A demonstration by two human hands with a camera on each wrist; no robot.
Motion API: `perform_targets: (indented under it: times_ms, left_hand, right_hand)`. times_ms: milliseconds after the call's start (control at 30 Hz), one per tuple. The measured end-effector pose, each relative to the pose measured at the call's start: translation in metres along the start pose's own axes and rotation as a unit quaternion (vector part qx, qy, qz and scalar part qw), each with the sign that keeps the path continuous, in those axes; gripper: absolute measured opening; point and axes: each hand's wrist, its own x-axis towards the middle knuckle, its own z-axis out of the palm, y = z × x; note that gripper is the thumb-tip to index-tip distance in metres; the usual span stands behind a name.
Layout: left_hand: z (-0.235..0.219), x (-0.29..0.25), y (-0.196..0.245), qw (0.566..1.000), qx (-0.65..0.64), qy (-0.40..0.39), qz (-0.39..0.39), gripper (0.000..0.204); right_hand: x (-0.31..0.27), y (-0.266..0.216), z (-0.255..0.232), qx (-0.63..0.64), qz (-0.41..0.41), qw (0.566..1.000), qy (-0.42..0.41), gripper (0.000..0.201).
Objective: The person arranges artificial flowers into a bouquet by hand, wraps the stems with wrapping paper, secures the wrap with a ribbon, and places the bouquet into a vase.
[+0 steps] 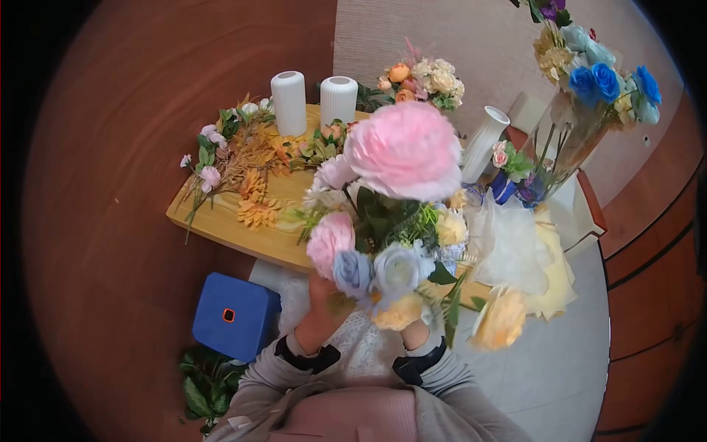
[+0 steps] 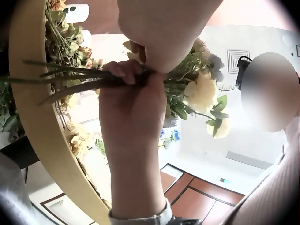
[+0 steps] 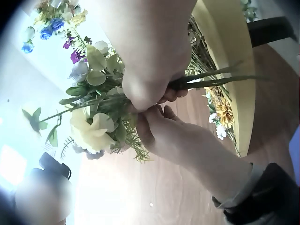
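A mixed bouquet (image 1: 401, 151) with large pink blooms, pale blue roses and yellow flowers is held up in front of the body. My right hand (image 3: 150, 79) has its fingers curled round the gathered green stems (image 3: 211, 84), whose ends stick out past the fist. Right beside it, my left hand (image 3: 171, 133) pinches the bouquet just below the blooms, with its fingertips partly hidden against the right hand. From above, the flowers cover most of both hands. A yellow rose (image 1: 501, 318) leans out on the right side.
On the wooden table (image 1: 283, 239) lie orange flowers (image 1: 258, 212) and pink sprigs (image 1: 210, 177). Behind stand white ribbed vases (image 1: 288, 107). At right are white tulle (image 1: 512, 243) and a tall vase (image 1: 582, 144) of blue roses. A blue box stool (image 1: 236, 315) stands lower left.
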Motion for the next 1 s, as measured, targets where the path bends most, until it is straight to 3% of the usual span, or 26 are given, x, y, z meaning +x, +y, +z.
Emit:
perform_targets:
  times_ms: [33,67,100,133,200,233,267,300,333,400,433,467,533,567,667,700,733,767,800,833,867,900,967,1000]
  left_hand:
    - [0.005,-0.004,-0.008,0.962,-0.268,0.025,-0.045,0.033]
    - [0.007,-0.006,-0.011,0.851,-0.515,0.048,-0.088,0.034]
    - [0.001,0.004,-0.008,0.653,-0.740,-0.155,-0.043,0.033]
    - [0.003,0.001,-0.005,0.654,-0.739,-0.156,-0.046,0.033]
    - [0.009,-0.006,0.001,0.824,-0.565,0.022,-0.040,0.036]
    - [0.006,-0.005,0.004,0.824,-0.565,0.023,-0.040,0.036]
    - [0.002,-0.001,0.007,0.956,-0.284,0.053,0.054,0.039]
    - [-0.001,0.001,0.009,0.987,0.027,0.077,0.142,0.042]
    - [-0.002,0.001,0.011,0.986,0.028,0.078,0.141,0.042]
    - [-0.001,0.001,0.013,0.995,-0.077,0.047,0.044,0.049]
    - [-0.003,0.005,0.024,0.993,0.042,0.023,0.110,0.052]
    - [-0.003,0.004,0.027,0.993,0.042,0.024,0.110,0.052]
    - [0.000,-0.001,0.029,0.991,0.089,-0.076,0.058,0.049]
    - [0.001,-0.002,0.018,0.980,0.160,-0.076,0.095,0.043]
    - [0.002,-0.004,0.004,0.965,0.232,-0.101,0.071,0.037]
    - [0.004,-0.002,0.005,0.965,0.232,-0.101,0.071,0.037]
    - [0.008,0.002,0.008,0.990,0.103,-0.077,0.054,0.034]
    - [0.010,0.004,0.010,0.998,-0.028,-0.051,0.036,0.032]
    - [0.009,0.003,0.005,0.998,-0.028,-0.051,0.037,0.032]
    - [0.008,0.000,-0.007,0.997,-0.043,-0.057,0.023,0.032]
    - [0.009,-0.001,-0.020,0.996,-0.057,-0.063,0.009,0.031]
    - [0.011,0.000,-0.035,0.991,0.092,-0.014,0.096,0.033]
    - [0.011,0.005,-0.020,0.993,0.079,-0.007,0.092,0.034]
    - [0.010,0.006,-0.015,0.994,0.065,0.000,0.086,0.034]
  right_hand:
    - [-0.015,-0.012,-0.004,0.004,-0.004,1.000,0.006,0.040]
    - [-0.046,-0.027,-0.011,0.007,-0.008,1.000,0.012,0.040]
    - [-0.089,-0.043,-0.031,0.010,-0.012,1.000,0.019,0.040]
    - [-0.089,-0.051,-0.030,0.013,-0.016,0.999,0.025,0.040]
    - [-0.070,-0.062,-0.033,0.018,-0.024,0.999,0.034,0.039]
    - [-0.020,-0.058,-0.023,0.022,-0.030,0.999,0.038,0.039]
    - [0.033,-0.054,-0.013,0.025,-0.036,0.998,0.040,0.039]
    - [0.064,-0.054,-0.010,0.029,-0.042,0.998,0.043,0.039]
    - [0.073,-0.058,-0.014,0.033,-0.047,0.997,0.046,0.039]
    - [0.087,-0.070,-0.016,0.039,-0.058,0.996,0.054,0.039]
    - [0.087,-0.078,-0.019,0.041,-0.063,0.996,0.057,0.039]
    - [0.094,-0.085,-0.023,0.043,-0.068,0.995,0.061,0.039]
    - [0.118,-0.092,-0.024,0.048,-0.077,0.994,0.068,0.040]
    - [0.135,-0.096,-0.023,0.051,-0.082,0.993,0.072,0.040]
    - [0.149,-0.114,-0.031,0.057,-0.094,0.991,0.082,0.041]
    - [0.147,-0.123,-0.034,0.058,-0.099,0.990,0.086,0.042]
    - [0.153,-0.129,-0.037,0.060,-0.105,0.989,0.090,0.042]
    - [0.140,-0.115,-0.029,0.058,-0.026,0.996,0.055,0.043]
    - [0.132,-0.116,-0.031,0.035,0.081,0.996,0.010,0.044]
    - [0.109,-0.089,-0.026,0.303,0.175,0.933,0.077,0.042]
    - [0.090,-0.062,-0.019,0.545,0.253,0.788,0.138,0.040]
    - [0.100,-0.073,-0.023,0.545,0.252,0.788,0.139,0.040]
    - [0.177,-0.087,-0.016,0.440,0.301,0.844,0.062,0.039]
    - [0.157,-0.106,-0.032,0.384,0.323,0.865,0.023,0.038]
